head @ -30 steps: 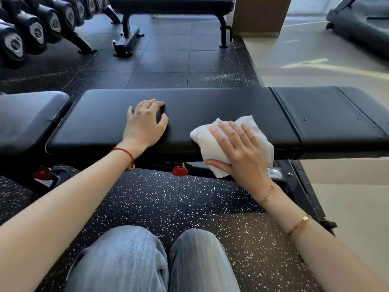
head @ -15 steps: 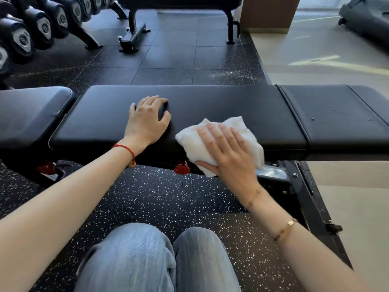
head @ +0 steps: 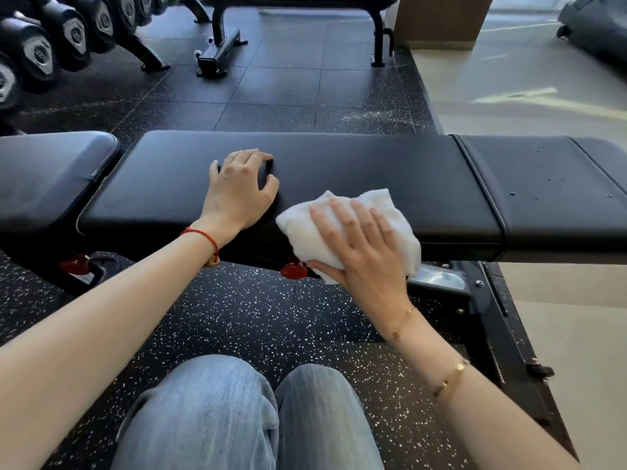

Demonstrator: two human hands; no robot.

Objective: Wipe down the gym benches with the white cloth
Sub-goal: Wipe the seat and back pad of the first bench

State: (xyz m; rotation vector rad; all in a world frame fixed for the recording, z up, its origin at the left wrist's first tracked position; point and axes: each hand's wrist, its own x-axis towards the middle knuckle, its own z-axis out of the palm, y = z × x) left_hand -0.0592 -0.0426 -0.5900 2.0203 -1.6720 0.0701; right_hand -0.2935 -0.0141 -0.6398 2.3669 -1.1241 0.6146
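The right hand (head: 359, 252) presses the white cloth (head: 356, 228) against the near edge of the black counter (head: 373, 171), just right of the middle of the long pad. Its fingers (head: 342, 218) lie straight and spread flat over the cloth, while the thumb curls under the cloth's lower fold, so the hand holds the cloth as it presses. The cloth is bunched and drapes over the pad's front edge, hanging a little below it.

The left hand (head: 237, 188) rests on top of the same pad, just left of the cloth and not touching it. Its fingers are bent, tips on the vinyl, holding nothing. A red cord (head: 203, 239) circles the left wrist; two thin gold bracelets (head: 451, 378) sit on the right forearm.

A shorter pad (head: 559, 184) adjoins the long one on the right, with small specks on its surface. Another padded seat (head: 47, 174) sits at the left. Red knobs (head: 293, 269) show beneath the counter. Knees in light jeans (head: 237, 418) fill the bottom of the view above speckled rubber flooring (head: 237, 317). Dumbbells (head: 40, 52) line a rack at the upper left, and a second bench (head: 220, 45) stands farther back.
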